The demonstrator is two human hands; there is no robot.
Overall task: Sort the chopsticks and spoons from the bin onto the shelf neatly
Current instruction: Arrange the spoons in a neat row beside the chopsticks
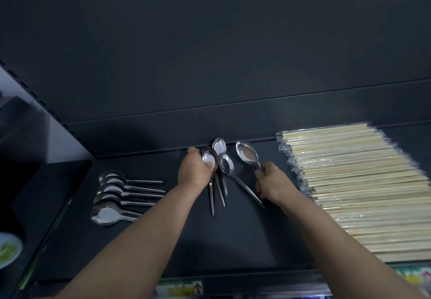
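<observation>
Dark shelf (233, 240) with spoons (112, 191) and wrapped chopsticks (363, 189)

Shelf board (256, 240): dark charcoal, plain.
Back panel (210, 53): same charcoal, bluish cast.
Left spoons (112, 196): bright silver, white glare in the bowls.
Middle spoons (225, 165): silver, bowls lit white, handles darker grey.
Right spoon (247, 155): silver, brownish reflection in the bowl.
Chopsticks (361, 193): pale cream to straw yellow, striped by thin darker lines.
Wrappers (283, 145): clear, flecked with white glints.
Label strip (179, 288): white, yellow and green, one red arrow.
Plate (8, 251): pale blue-white, green markings.

Spoons (121, 193) left of chopsticks (359, 189) (same shelf (233, 240)).
</observation>
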